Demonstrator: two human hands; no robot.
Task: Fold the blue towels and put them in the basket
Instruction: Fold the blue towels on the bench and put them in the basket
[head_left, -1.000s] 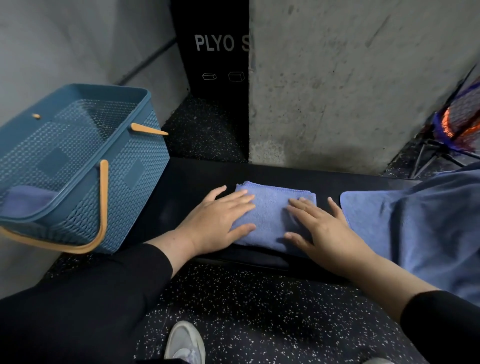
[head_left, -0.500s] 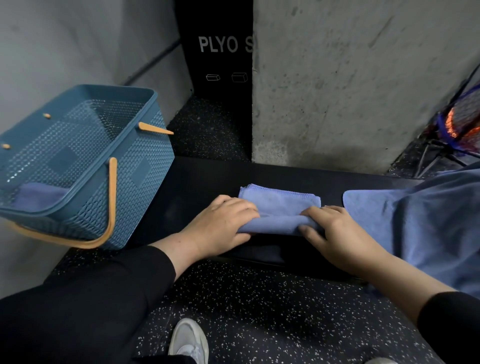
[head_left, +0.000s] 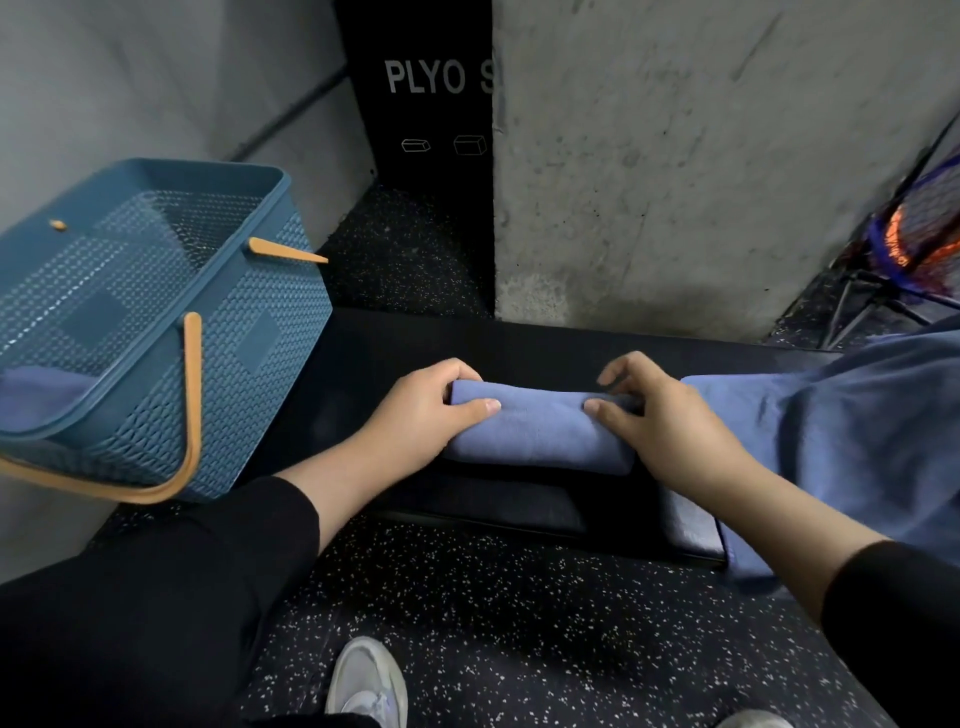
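Here the folded blue towel (head_left: 537, 434) lies crosswise on the worktop (head_left: 363, 364), left hand (head_left: 421, 415) and right hand (head_left: 660, 426) gripping its ends; basket (head_left: 249, 332) nearer the left

We see a periwinkle-blue towel (head_left: 540, 434), plain. The basket (head_left: 249, 358) is teal with a woven lattice pattern and orange handles (head_left: 189, 415). The mat (head_left: 467, 343) is black. The floor (head_left: 519, 613) is black, speckled white. The sleeves (head_left: 156, 597) are black, the wall (head_left: 701, 156) mottled grey, the shoe (head_left: 363, 680) pale grey.
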